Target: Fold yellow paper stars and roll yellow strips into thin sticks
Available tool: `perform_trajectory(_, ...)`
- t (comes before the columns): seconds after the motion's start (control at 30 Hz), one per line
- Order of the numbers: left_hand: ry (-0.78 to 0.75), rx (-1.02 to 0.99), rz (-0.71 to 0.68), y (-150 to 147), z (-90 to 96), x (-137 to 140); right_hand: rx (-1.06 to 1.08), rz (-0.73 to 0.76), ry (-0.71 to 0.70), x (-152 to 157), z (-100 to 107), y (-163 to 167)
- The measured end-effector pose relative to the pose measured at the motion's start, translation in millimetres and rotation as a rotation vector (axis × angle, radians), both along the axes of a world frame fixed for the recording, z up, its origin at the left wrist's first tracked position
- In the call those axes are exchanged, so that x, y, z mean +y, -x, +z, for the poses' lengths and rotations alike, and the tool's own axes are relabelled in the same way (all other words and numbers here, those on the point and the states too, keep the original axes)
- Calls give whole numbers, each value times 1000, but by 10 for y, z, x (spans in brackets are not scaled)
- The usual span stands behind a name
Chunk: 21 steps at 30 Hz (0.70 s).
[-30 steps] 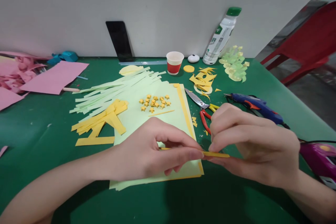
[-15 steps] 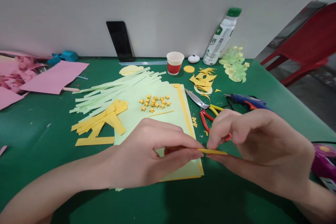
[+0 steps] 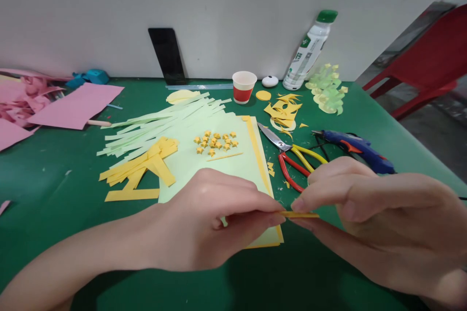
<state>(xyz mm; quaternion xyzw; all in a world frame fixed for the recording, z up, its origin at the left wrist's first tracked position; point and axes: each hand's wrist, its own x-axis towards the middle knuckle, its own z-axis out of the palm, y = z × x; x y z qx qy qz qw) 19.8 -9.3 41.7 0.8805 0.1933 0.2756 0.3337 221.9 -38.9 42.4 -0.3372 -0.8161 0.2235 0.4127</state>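
Observation:
A narrow yellow paper strip (image 3: 305, 215), seen nearly edge-on, is held just above the near edge of the green paper. My left hand (image 3: 213, 221) pinches its left end between thumb and index finger. From the right, my right hand (image 3: 390, 223) has thumb and fingertip closed on the same strip. Behind my hands, several small folded yellow paper stars (image 3: 212, 144) lie on the pale green paper sheet (image 3: 237, 175), with a thin yellow sliver (image 3: 225, 157) in front of them. A pile of flat yellow strips (image 3: 146, 167) sits left of the stars.
Scissors (image 3: 288, 148) with red and yellow handles and a blue glue gun (image 3: 352, 146) lie beyond my right hand. Pale green strips (image 3: 156, 124), a paper cup (image 3: 243, 88), a bottle (image 3: 308, 56), a phone (image 3: 167, 56) and pink paper (image 3: 78, 107) stand or lie farther back.
Both hands have moved slightly down and right with the yellow strip still between them. My right hand has shifted more, uncovering the scissor handles and more of the glue gun.

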Motion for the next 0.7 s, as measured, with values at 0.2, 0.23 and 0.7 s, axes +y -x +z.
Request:
perform_trajectory(0.2,84,8,-11,2,18,-10,-96,28,-70,8,46,-34)
perform_trajectory(0.23,95,12,-12,-1,19,-8,-78,29,-77,4,42,-25)
perform_trajectory(0.7,317,50,-41,-13,34,10,13,28,-87,-52,-44,-24)
